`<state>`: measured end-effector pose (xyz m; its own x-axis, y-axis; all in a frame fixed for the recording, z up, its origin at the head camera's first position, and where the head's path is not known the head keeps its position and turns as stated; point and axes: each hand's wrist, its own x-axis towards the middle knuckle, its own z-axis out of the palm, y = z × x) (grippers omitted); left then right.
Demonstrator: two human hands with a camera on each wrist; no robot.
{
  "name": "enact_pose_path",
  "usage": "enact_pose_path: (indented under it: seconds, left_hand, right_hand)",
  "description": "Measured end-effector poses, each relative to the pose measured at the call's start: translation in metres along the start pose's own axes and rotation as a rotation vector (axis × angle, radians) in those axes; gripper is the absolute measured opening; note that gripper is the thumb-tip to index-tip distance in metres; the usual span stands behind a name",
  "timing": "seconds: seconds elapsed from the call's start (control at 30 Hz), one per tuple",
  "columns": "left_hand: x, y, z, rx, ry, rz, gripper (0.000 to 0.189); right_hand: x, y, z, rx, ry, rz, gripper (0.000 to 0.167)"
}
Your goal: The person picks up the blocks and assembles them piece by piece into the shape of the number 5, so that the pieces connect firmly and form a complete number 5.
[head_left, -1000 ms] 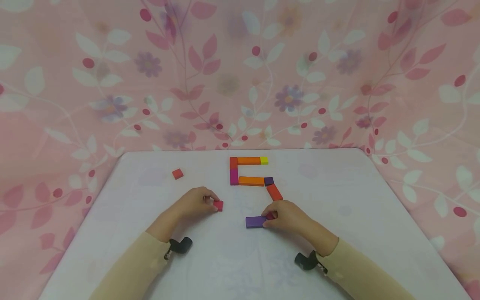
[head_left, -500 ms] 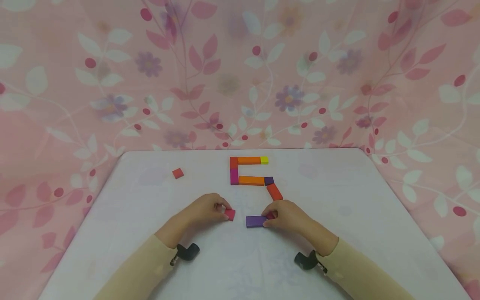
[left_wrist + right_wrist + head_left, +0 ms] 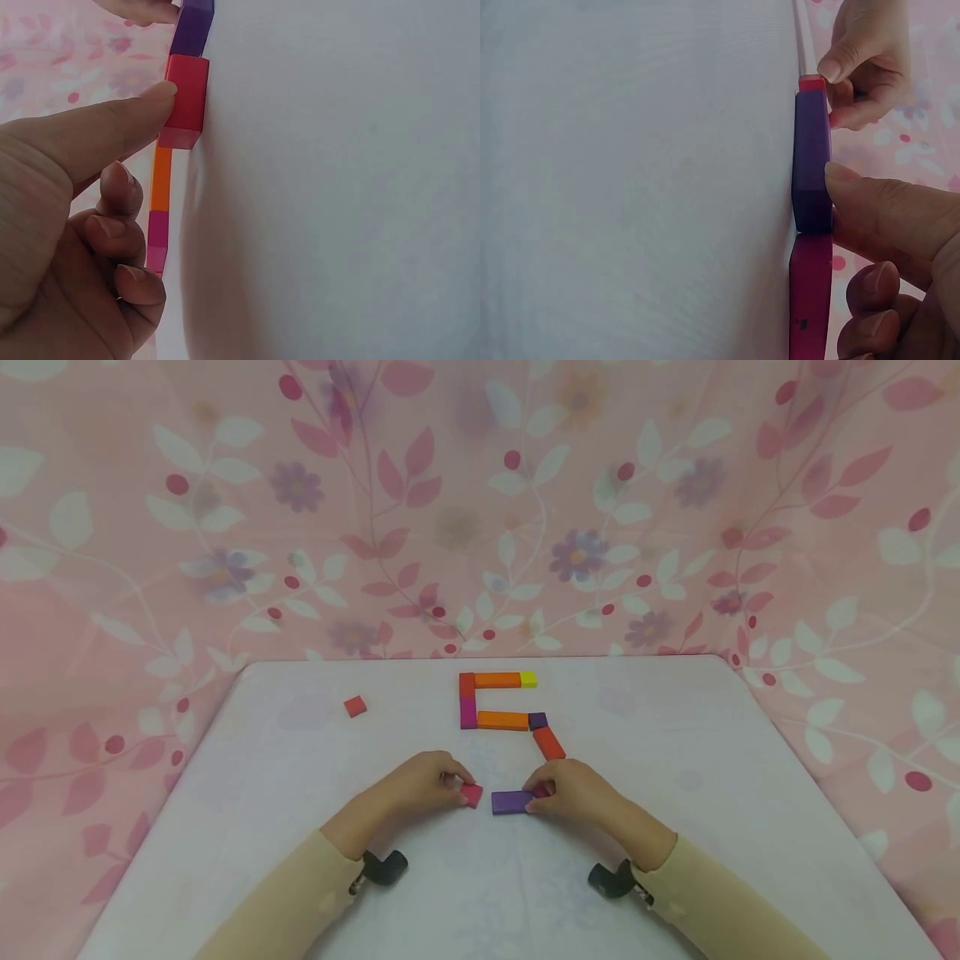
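In the head view my left hand point(image 3: 420, 787) pinches a small red block point(image 3: 472, 795) between thumb and forefinger, just left of a long purple block point(image 3: 511, 802). A narrow strip of white table shows between the two blocks there. My right hand point(image 3: 577, 793) pinches the purple block near its right end. In the right wrist view a dark magenta block point(image 3: 810, 300) lies end to end with the purple one, partly hidden by my fingers in the head view. Above my right hand lies a slanted red-orange block point(image 3: 550, 744).
Farther back, an orange block point(image 3: 502, 721), a magenta block point(image 3: 468, 713), a red block point(image 3: 467, 684), another orange block point(image 3: 498, 680), a yellow block point(image 3: 528, 679) and a small dark purple block point(image 3: 537, 721) form a bent line. A loose red block point(image 3: 356, 707) lies at left on the white table point(image 3: 300, 760).
My left hand has moved right and nearer to me, carrying the red block close to the purple block's left end. My right hand has stayed in place.
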<state>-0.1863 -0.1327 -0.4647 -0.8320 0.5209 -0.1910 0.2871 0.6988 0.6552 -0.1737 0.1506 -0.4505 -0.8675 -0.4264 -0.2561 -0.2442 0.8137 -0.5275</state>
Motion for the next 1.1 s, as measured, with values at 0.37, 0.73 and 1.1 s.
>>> enact_pose_path:
  seconds: [0.37, 0.73, 1.1]
  left_hand:
    - [0.002, 0.008, 0.005, -0.014, -0.016, 0.014, 0.025]
    - [0.001, 0.013, 0.006, 0.005, -0.017, 0.018, 0.027]
    - [0.000, 0.014, 0.005, -0.002, -0.020, 0.035, 0.027]
  right_hand:
    - [-0.001, -0.002, -0.001, 0.021, 0.011, 0.024, 0.022]
    - [-0.001, -0.002, 0.000, 0.027, 0.008, 0.026, 0.021]
    - [0.000, -0.001, -0.001, 0.024, 0.006, 0.018, 0.021]
